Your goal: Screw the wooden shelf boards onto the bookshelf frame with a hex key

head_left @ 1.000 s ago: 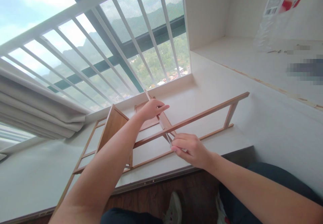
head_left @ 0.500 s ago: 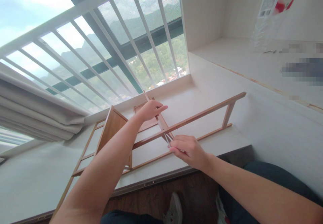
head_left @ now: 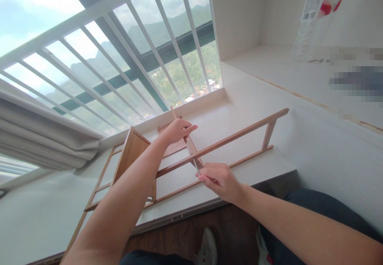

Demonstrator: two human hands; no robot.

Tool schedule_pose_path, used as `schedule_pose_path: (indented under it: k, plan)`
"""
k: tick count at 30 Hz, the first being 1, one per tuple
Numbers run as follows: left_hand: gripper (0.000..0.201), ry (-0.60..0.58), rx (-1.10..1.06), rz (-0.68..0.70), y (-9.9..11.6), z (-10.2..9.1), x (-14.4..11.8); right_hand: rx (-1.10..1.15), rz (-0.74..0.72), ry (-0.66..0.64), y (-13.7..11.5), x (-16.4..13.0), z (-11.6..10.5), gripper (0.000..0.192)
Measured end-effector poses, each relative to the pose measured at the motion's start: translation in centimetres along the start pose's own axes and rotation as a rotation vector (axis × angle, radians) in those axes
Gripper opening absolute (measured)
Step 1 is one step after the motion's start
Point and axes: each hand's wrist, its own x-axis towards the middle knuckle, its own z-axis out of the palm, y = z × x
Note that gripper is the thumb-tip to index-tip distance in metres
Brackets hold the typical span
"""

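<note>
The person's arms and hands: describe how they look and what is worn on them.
Both arms are bare from wrist to as far up as the picture shows; no sleeves, gloves, watch, bracelet or rings show. The left hand and the right hand are bare too, with short, unpainted nails on the fingers. No markings show.

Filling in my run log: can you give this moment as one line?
left hand: grips wooden panel | right hand: pinches thin metal tool at wooden frame | surface: white ledge

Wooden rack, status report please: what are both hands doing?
Left hand gripping rack panel. Right hand pinching thin metal tool at long rail. Nothing blocking.
</note>
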Motion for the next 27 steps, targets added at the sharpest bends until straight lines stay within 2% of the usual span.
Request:
schedule_pose_path:
  k: [12, 19, 27]
  plan:
    - [0.056, -0.008, 0.003, -0.004, 0.0, 0.1, 0.2, -0.024, -0.030, 0.019, 0.6, -0.2, 0.4, 0.023]
    - [0.057, 0.020, 0.025, 0.006, -0.3, 0.2, 0.0, -0.209, -0.156, -0.047, -0.4, 1.1, -0.9, 0.024]
    - [0.058, 0.069, 0.151, 0.172, -0.5, 0.8, 0.5, -0.310, -0.203, -0.072, -1.1, 1.8, -2.4, 0.021]
